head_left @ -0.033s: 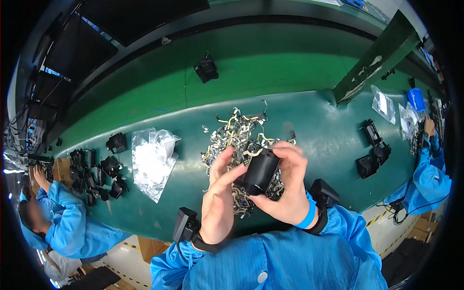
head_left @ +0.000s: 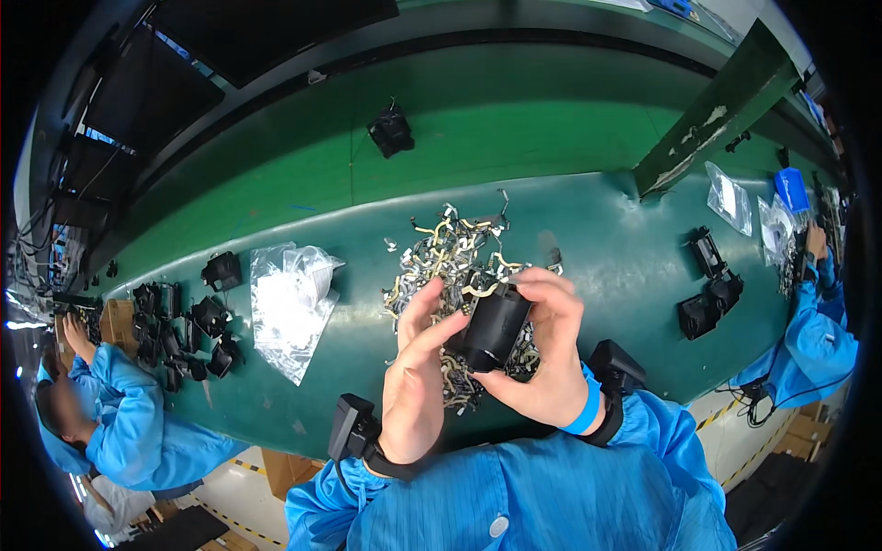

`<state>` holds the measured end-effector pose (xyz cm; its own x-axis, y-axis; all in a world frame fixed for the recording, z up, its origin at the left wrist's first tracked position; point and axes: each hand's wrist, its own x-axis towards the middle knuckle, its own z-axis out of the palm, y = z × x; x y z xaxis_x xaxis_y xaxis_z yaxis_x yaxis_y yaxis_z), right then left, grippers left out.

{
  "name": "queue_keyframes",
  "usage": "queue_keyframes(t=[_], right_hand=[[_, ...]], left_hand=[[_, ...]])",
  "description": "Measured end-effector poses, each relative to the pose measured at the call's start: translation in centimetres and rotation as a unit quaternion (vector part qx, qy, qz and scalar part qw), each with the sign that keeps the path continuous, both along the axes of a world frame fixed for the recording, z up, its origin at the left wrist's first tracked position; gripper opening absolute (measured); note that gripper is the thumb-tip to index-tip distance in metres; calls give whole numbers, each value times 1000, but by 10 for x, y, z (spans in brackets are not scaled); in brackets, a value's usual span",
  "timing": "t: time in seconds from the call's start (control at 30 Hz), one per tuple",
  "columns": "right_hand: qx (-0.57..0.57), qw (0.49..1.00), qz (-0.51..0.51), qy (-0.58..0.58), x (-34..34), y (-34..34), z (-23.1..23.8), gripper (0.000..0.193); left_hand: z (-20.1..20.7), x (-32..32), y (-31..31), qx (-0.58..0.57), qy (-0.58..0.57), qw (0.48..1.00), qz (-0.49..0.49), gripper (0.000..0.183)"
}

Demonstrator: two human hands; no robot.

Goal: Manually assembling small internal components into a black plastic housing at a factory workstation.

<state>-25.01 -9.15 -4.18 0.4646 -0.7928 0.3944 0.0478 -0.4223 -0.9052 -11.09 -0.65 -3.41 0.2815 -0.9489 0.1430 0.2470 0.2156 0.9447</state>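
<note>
Both hands on one black housing, above the clip pile.

We find the right hand (head_left: 549,358) closed around the black housing (head_left: 494,327), long axis tilted up toward its fingertips; the left hand (head_left: 415,386), fingers extended, touches its left side. Beyond lies the metal clip pile (head_left: 450,257); a clear bag (head_left: 289,303) sits left.

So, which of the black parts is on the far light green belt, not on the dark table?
The single black part lying alone on the light green belt, far beyond the metal clip pile.
</note>
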Motion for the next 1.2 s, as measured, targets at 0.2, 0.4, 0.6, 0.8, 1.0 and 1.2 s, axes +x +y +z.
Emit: queue_keyframes(t=[0.2, 0.4, 0.6, 0.8, 1.0, 1.2], right_hand=[[27, 999, 36, -18, 1, 2, -1, 86], [80, 993, 81, -39, -1, 1, -5, 90], [84, 992, 86, -38, -3, -1, -6, 88], [46, 995, 86, -25, -1, -5, -2, 85], [-105, 990, 67, 61, -1, -8, 11, 83], [-111, 984, 102, 99, 2, 0, 16, 80]], left_hand=[[1, 1, -1, 11, 0, 1000, 8, 62], [2, 0, 1, 40, -22, 999, -8, 66], [4, -2, 1, 40, -23, 999, -17, 68], [6, -1, 1, 39, -23, 998, -33, 71], [8, -3, 1, 19, 34, 999, -21, 52], [6, -15, 0, 60, 48, 996, 44, 64]])
